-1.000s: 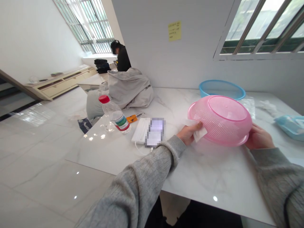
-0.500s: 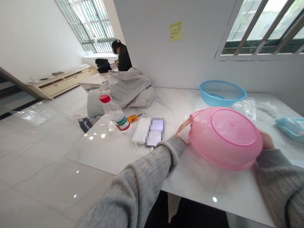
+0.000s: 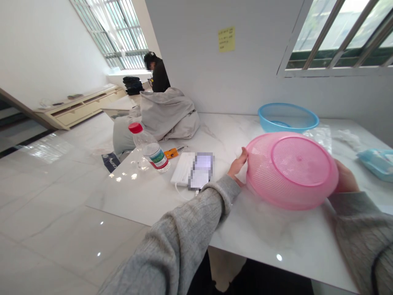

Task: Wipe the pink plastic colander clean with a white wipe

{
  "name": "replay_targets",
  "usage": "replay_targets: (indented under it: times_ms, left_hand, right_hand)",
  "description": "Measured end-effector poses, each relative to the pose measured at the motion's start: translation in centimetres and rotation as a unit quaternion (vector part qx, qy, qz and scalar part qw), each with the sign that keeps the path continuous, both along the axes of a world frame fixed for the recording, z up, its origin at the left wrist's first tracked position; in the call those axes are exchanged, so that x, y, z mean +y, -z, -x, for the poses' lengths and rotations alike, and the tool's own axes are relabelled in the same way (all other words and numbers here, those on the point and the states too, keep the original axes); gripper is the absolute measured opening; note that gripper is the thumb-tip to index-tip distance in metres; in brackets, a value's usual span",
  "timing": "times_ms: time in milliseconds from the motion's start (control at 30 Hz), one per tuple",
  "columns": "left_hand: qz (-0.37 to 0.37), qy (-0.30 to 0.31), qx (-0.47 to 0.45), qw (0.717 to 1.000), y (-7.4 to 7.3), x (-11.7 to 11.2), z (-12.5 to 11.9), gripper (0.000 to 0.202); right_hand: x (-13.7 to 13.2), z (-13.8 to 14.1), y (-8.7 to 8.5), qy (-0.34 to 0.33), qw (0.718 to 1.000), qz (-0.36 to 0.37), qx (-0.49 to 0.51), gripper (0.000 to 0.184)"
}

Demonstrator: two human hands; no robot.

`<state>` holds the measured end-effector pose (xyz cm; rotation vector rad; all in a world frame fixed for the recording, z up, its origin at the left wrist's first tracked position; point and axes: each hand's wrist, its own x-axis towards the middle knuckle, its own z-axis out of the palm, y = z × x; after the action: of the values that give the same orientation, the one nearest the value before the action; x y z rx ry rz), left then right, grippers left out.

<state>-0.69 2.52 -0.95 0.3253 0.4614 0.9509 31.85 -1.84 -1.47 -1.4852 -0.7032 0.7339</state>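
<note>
A round, rose-pink perforated plastic basket (image 3: 290, 170) is held tilted between the person's hands, just over a glossy white marble-patterned table (image 3: 264, 237). Its underside faces the head camera, showing a raised circular foot ring and rows of small round holes. Whether its lower rim touches the table, I cannot tell.

The bare left hand (image 3: 237, 166) lies against the basket's near rim, its fingers (image 3: 243, 155) spread and extended, not visibly pinching anything. The bare right hand (image 3: 345, 177) meets the far side, where its fingers are hidden behind the basket, so I cannot tell how they are set.

Behind the pink basket sits a shallow, sky-blue mesh plastic basket (image 3: 287, 116). To its left are a white rectangular pad (image 3: 181, 169) and a clear plastic bottle with a red cap (image 3: 147, 146); to its right, a pale blue soft packet (image 3: 376, 164).

With the left fingers lying open, the smooth, light rim could slip if that hand's pressure eases, and the basket could drop or skid on the slick table. A wide swing to the left could knock the tall, narrow bottle, while the thin perforated wall might flex under an uneven squeeze.
</note>
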Motion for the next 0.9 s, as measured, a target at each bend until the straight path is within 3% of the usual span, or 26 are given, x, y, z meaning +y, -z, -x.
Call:
replay_targets:
  times_ms: [100, 200, 367, 567, 667, 800, 900]
  left_hand:
    - [0.004, -0.042, 0.003, 0.999, -0.6, -0.1, 0.1, 0.058]
    - [0.011, -0.027, 0.009, 1.000, -1.3, -0.4, 0.1, 0.057]
    - [-0.030, -0.011, 0.030, 0.999, -1.4, -1.4, -0.3, 0.047]
    - [-0.121, 0.033, 0.066, 0.990, -1.5, -2.4, -0.5, 0.054]
    - [-0.174, 0.057, 0.092, 0.979, -1.3, -2.9, -0.9, 0.048]
    - [-0.189, 0.127, 0.123, 0.966, -1.2, -3.4, -1.2, 0.051]
    - [-0.190, 0.127, 0.107, 0.968, -1.5, -3.5, -1.0, 0.054]
  right_hand:
    - [0.4, 1.7, -0.9, -0.077, 0.986, 0.007, 0.146, 0.030]
    - [0.3, 2.9, -1.7, -0.132, 0.965, 0.045, 0.220, 0.040]
    - [0.0, 3.3, -1.3, -0.191, 0.964, 0.047, 0.176, 0.053]
    - [0.0, 2.9, -1.0, -0.195, 0.966, 0.012, 0.168, 0.073]
    - [-0.2, 3.3, -1.3, -0.185, 0.967, -0.008, 0.177, 0.074]
    - [-0.4, 3.8, -1.7, -0.176, 0.968, -0.017, 0.179, 0.073]
    - [-0.5, 3.8, -1.8, -0.180, 0.968, -0.015, 0.177, 0.077]
